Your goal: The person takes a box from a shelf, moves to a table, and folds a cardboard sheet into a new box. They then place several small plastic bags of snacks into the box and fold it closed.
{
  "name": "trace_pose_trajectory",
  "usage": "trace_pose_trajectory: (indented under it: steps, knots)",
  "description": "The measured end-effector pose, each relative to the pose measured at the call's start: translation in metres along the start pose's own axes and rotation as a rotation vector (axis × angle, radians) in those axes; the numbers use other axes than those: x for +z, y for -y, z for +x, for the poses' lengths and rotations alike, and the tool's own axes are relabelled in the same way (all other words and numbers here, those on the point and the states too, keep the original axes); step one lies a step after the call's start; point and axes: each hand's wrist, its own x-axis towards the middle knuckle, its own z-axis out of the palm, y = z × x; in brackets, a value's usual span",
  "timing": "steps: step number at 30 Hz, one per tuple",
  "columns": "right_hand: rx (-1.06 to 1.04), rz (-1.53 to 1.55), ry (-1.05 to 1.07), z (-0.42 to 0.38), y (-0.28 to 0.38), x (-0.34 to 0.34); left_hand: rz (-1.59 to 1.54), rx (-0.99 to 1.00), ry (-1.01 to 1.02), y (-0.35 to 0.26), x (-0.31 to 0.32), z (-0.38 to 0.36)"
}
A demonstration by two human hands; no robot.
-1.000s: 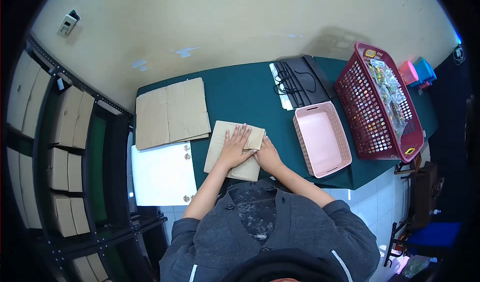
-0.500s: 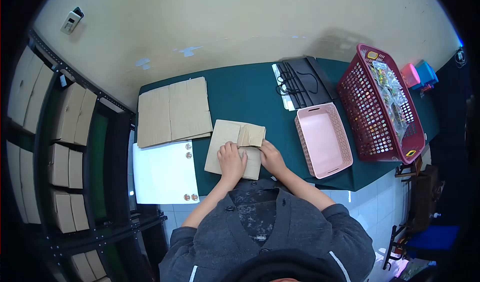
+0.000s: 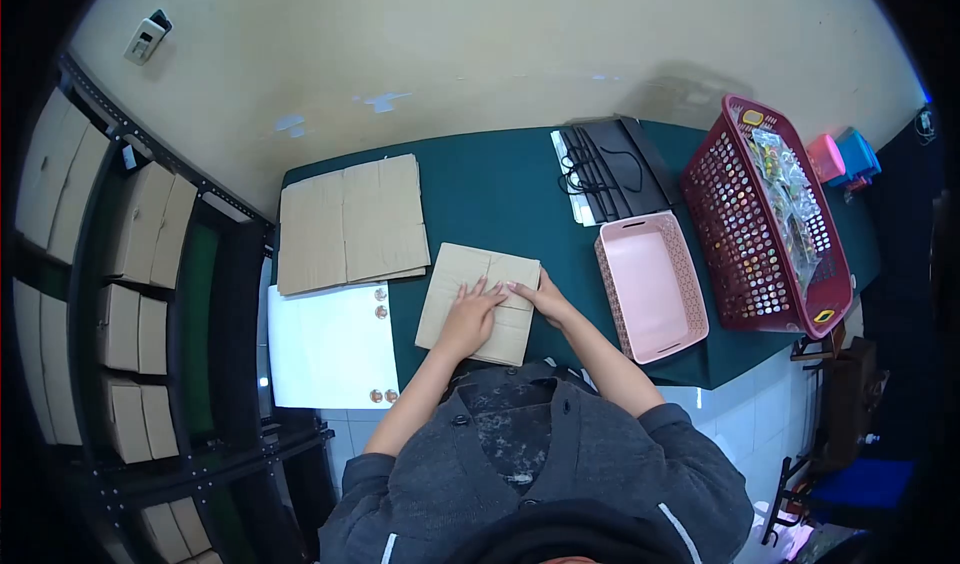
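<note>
A brown cardboard box (image 3: 452, 282) with its flaps folded down lies near the front edge of the green table (image 3: 500, 199). My left hand (image 3: 468, 316) rests flat on the middle of it, fingers spread. My right hand (image 3: 540, 297) presses flat on the box's right part, fingers pointing left toward the seam. The fingertips of the two hands nearly meet. Neither hand grips anything.
A stack of flat cardboard sheets (image 3: 348, 224) lies at the table's left, with a white board (image 3: 325, 347) in front of it. To the right stand an empty pink basket (image 3: 650, 286), black bags (image 3: 612, 169) and a dark red basket (image 3: 768, 214) holding packets. Shelves of boxes (image 3: 120, 294) stand at the left.
The raised flap on the box's right has been pressed down flat. Both hands moved up from the box's near edge onto its top.
</note>
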Motion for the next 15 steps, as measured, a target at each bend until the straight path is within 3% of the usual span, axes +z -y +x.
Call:
trace_pose_trajectory:
  steps: [3, 6, 8, 10, 15]
  knots:
    - [0.059, -0.005, -0.004, -0.006, 0.005, -0.003, -0.109, -0.123, -0.077, 0.008, -0.007, -0.003]
    - [0.065, -0.009, 0.019, -0.004, 0.008, -0.001, 0.257, -0.503, -0.539, -0.005, -0.028, -0.005]
    - [0.078, 0.012, 0.074, 0.003, 0.004, -0.001, 0.294, -0.602, -0.455, 0.009, -0.029, -0.007]
    - [0.085, -0.023, 0.079, 0.005, 0.011, 0.0, -0.357, -0.68, -0.278, 0.018, -0.035, -0.009]
    - [0.103, -0.083, 0.142, 0.013, 0.021, -0.003, -0.302, -0.697, -0.305, 0.029, -0.024, -0.006]
